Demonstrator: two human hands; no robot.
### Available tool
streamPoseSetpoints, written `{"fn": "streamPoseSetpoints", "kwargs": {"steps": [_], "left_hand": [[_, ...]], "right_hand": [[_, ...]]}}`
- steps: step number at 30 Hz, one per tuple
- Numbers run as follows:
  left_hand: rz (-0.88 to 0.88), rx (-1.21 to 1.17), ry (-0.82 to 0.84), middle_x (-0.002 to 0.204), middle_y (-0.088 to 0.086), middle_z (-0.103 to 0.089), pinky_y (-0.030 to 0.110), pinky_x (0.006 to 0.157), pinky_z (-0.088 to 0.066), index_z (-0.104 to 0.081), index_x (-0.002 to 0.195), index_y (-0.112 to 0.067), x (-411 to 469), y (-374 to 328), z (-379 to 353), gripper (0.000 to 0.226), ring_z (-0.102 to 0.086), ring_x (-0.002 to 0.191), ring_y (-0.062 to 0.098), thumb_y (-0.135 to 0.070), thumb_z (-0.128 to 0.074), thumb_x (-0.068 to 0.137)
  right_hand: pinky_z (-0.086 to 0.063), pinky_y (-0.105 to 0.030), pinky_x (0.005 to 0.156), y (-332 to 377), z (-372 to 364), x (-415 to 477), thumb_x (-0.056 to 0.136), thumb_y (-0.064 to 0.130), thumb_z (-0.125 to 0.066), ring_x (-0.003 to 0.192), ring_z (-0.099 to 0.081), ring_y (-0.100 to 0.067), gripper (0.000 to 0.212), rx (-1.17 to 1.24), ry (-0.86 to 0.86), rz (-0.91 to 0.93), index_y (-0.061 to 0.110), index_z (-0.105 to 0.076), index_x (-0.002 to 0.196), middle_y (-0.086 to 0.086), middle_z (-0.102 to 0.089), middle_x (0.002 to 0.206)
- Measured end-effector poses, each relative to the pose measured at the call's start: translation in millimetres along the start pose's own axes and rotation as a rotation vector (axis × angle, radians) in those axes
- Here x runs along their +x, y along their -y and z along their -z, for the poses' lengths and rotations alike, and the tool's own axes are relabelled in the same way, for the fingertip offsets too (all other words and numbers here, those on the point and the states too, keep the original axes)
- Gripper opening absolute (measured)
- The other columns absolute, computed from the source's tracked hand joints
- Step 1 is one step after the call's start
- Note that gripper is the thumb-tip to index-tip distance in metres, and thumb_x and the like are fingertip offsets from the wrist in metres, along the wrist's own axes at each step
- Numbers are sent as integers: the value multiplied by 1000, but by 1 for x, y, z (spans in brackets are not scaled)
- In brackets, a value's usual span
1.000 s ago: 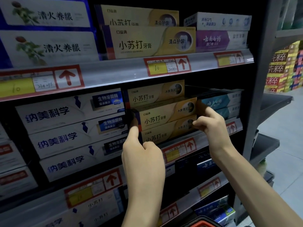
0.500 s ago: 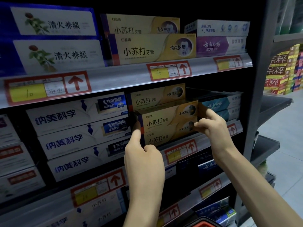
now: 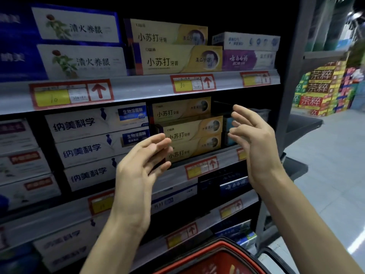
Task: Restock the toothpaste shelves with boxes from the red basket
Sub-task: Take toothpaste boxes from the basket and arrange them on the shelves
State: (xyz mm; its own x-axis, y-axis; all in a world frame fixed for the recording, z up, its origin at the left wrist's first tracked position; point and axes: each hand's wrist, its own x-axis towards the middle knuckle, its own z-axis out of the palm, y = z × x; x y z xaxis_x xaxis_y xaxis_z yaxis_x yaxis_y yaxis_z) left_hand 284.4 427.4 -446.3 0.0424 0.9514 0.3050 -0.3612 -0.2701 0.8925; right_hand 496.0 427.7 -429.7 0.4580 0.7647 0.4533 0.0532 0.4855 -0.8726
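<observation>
**Desk:** While the shelving unit (image 3: 138, 91) fills most of the head view, what sits on it?

**Photographer:** Rows of toothpaste boxes, each shelf edged with a grey rail carrying red and yellow price tags (image 3: 71, 94). White boxes with blue lettering (image 3: 94, 147) are stacked three high on the middle shelf, at left. Just beside them, to the right, stands a stack of three gold boxes (image 3: 189, 133), their long faces outward, the middle one jutting slightly forward of the top one.

**Desk:** And the person?

**Photographer:** Both bare arms reach up toward the gold stack. The left hand (image 3: 138, 171) hovers before the stack's left end, fingers spread and loosely curled, its grip released, holding nothing. The right hand (image 3: 254, 139) is raised at the stack's right end, palm inward, fingers splayed, likewise released and empty. Neither hand touches a box, as far as the blur allows.

**Desk:** The basket?

**Photographer:** The red basket (image 3: 221, 258) shows only its rim and a black handle (image 3: 276, 256) at the bottom edge, below the hands. Its contents are out of view.
</observation>
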Motion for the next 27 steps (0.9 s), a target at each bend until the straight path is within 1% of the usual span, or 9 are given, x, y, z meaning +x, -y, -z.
{"fn": "streamPoseSetpoints", "kwargs": {"steps": [3,6,9,12,16,19,22,25,27], "left_hand": [[87,-198,58,127,11,-72,47,109,-44,-65,131,-9,-18,-5,13,39,-67,122,26,-23,-41,104],[154,-400,109,133,16,-68,49,113,-39,-61,136,-6,-37,-11,25,44,-64,126,32,-26,-40,103],[162,-471,126,135,16,-66,49,113,-38,-60,138,-5,-55,-17,37,46,-63,127,33,-28,-39,103],[195,-492,120,135,16,-66,48,112,-39,-60,137,-6,-75,-19,48,46,-63,127,33,-29,-37,105],[272,-463,99,134,17,-67,47,109,-41,-62,134,-5,-99,-5,70,47,-64,126,32,-28,-38,101],[367,-430,27,133,18,-67,46,111,-41,-63,132,-4,-113,16,90,47,-64,125,32,-27,-36,101],[438,-414,-57,127,15,-70,42,111,-43,-66,127,-6,-115,30,105,45,-66,123,31,-28,-36,101],[440,-376,-88,121,12,-72,38,105,-47,-68,124,-8,-111,36,112,44,-68,118,28,-28,-37,100],[440,-343,-91,119,11,-72,36,101,-49,-69,122,-9,-111,40,115,42,-69,115,27,-28,-39,100]], "right_hand": [[-51,-37,106,14,4,-38,78,20,-64,126,-61,-7,56,56,49,-20,31,-65,134,7,-67,133],[-48,-42,110,18,9,-79,88,11,-64,124,-63,-7,49,91,123,-47,29,-66,134,6,-69,132],[-47,-44,110,20,12,-112,85,14,-65,126,-63,-8,50,132,169,-94,26,-66,133,5,-70,132],[-49,-43,107,20,7,-136,80,19,-64,126,-63,-12,53,152,203,-138,26,-67,133,3,-71,130],[-55,-42,101,5,1,-157,79,16,-64,122,-66,-17,52,165,242,-218,21,-67,131,-3,-72,127],[-57,-37,96,-18,5,-171,80,14,-64,119,-68,-20,52,136,261,-291,20,-67,131,-5,-72,125],[-57,-32,89,-45,13,-182,85,5,-64,117,-68,-25,47,44,256,-396,17,-67,130,-8,-75,120],[-54,-33,90,-61,18,-184,81,5,-66,118,-67,-26,47,-14,256,-474,17,-69,126,-8,-76,115],[-54,-37,93,-65,21,-183,87,-2,-61,117,-68,-27,44,-31,264,-476,16,-69,126,-10,-75,116]]}}
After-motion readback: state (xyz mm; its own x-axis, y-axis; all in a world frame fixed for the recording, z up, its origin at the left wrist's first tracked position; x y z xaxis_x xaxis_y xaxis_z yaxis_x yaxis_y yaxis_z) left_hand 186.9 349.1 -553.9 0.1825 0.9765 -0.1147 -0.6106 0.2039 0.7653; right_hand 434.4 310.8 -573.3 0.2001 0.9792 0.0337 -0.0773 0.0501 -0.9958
